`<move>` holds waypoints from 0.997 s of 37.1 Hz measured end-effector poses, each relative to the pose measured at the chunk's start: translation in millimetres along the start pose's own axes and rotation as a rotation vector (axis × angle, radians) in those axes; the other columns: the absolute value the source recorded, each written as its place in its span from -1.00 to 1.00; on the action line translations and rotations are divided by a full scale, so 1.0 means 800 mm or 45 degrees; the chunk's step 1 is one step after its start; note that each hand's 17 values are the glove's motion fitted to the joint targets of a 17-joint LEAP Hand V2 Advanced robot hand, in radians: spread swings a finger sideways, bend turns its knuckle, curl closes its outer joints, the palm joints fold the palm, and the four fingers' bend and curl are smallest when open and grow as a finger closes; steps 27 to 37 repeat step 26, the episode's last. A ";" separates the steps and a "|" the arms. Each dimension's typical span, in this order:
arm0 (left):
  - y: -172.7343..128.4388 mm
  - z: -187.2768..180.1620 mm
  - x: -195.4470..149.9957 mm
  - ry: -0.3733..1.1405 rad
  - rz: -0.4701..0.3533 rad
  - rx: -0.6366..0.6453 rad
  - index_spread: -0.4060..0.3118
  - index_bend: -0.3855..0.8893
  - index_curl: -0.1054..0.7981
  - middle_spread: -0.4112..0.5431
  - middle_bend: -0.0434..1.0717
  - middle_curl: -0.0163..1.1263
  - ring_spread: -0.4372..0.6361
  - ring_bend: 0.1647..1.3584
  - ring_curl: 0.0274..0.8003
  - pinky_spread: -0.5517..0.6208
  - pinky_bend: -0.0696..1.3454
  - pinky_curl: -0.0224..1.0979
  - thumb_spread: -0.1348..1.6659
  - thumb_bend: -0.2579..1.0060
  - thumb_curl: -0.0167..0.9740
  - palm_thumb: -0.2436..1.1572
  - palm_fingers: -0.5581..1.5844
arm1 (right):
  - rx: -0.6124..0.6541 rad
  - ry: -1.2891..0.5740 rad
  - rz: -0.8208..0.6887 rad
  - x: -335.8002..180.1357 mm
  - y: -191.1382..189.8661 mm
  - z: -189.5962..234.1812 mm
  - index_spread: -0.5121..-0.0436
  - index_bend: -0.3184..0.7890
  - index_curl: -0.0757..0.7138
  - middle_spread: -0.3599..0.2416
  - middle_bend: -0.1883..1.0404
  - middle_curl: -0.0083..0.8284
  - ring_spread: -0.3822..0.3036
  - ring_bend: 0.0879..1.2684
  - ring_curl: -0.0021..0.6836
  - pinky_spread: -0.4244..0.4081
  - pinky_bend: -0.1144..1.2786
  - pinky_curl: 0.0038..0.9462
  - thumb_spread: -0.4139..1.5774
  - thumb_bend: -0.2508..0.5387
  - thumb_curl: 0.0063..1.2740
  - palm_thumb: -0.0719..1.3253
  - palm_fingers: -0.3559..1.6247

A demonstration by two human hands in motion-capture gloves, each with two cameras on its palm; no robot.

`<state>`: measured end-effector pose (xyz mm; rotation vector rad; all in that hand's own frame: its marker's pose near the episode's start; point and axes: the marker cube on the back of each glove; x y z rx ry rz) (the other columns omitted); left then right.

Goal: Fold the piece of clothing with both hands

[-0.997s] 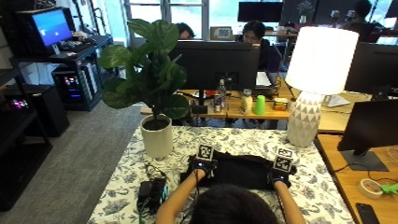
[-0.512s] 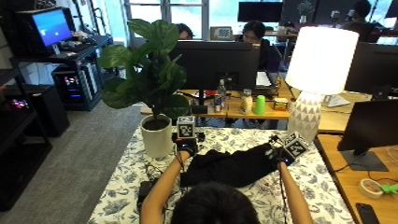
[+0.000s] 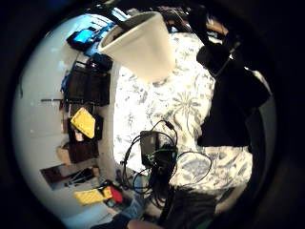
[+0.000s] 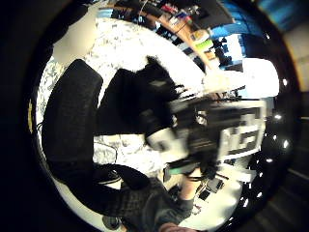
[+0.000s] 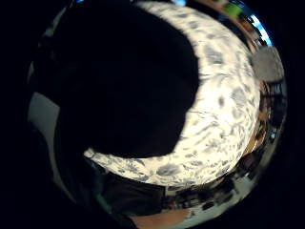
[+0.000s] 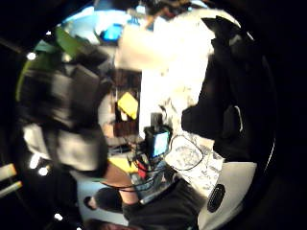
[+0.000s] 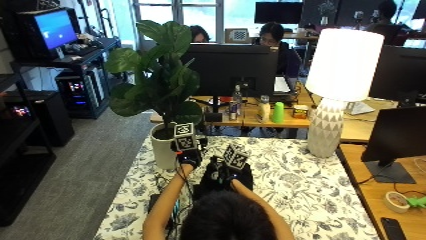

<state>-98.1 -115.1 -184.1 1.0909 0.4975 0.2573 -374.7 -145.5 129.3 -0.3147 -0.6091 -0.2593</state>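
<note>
A black garment [image 7: 245,174] lies bunched on the flower-patterned table [image 7: 299,180], just beyond the person's head. My left hand [image 7: 188,157] is at its left end near the plant pot and pinches the cloth. Close beside it, my right hand [image 7: 229,169] holds the cloth over the garment's middle. In the left palm views the dark garment [image 3: 233,109] hangs off the table, and the other hand shows next to the garment [image 4: 130,101]. Black cloth [image 5: 119,81] fills much of the right little finger side palm view. The fingers themselves are mostly hidden.
A white plant pot [image 7: 162,147] stands right by my left hand. A tall white lamp [image 7: 339,90] stands at the table's far right. A black device with cables [image 7: 156,200] lies at the near left edge. A monitor [image 7: 399,145] sits on the desk at the right.
The hands lifted the garment's ends up and apart. The right hand has since swung left across the garment to meet the left hand, and the cloth now lies gathered toward the left.
</note>
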 end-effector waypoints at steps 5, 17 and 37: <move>-0.010 0.017 -0.013 0.086 -0.017 -0.024 0.15 -0.22 -0.23 -0.01 -0.55 -0.36 -0.19 -0.10 -0.17 0.24 -0.09 -0.37 0.75 -0.56 -0.58 -0.32 -0.07 | 0.181 0.084 0.051 0.030 -0.023 0.034 0.29 -0.44 -0.40 -0.13 -0.53 0.06 -0.45 0.17 0.46 -0.71 0.45 -0.01 0.30 -0.40 -0.17 0.67 0.19; 0.006 0.025 -0.017 0.054 -0.042 -0.111 0.14 -0.22 -0.24 -0.06 -0.59 -0.32 -0.24 -0.13 -0.15 0.20 -0.14 -0.36 0.75 -0.62 -0.63 -0.42 -0.05 | 0.587 0.027 -0.284 0.041 0.008 -0.104 0.31 -0.41 -0.61 0.05 -0.40 -0.05 -0.32 0.23 0.33 -0.51 0.54 -0.09 0.59 -0.40 -0.28 0.45 0.19; 0.023 0.014 0.004 0.069 -0.023 -0.163 0.14 -0.22 -0.24 -0.05 -0.61 -0.32 -0.23 -0.14 -0.15 0.20 -0.14 -0.35 0.70 -0.61 -0.65 -0.49 -0.05 | 0.762 -0.234 -0.218 0.074 0.022 -0.140 0.32 -0.34 -0.59 0.02 -0.33 0.00 -0.32 0.14 0.28 -0.48 0.42 -0.15 0.66 -0.38 -0.30 0.44 0.28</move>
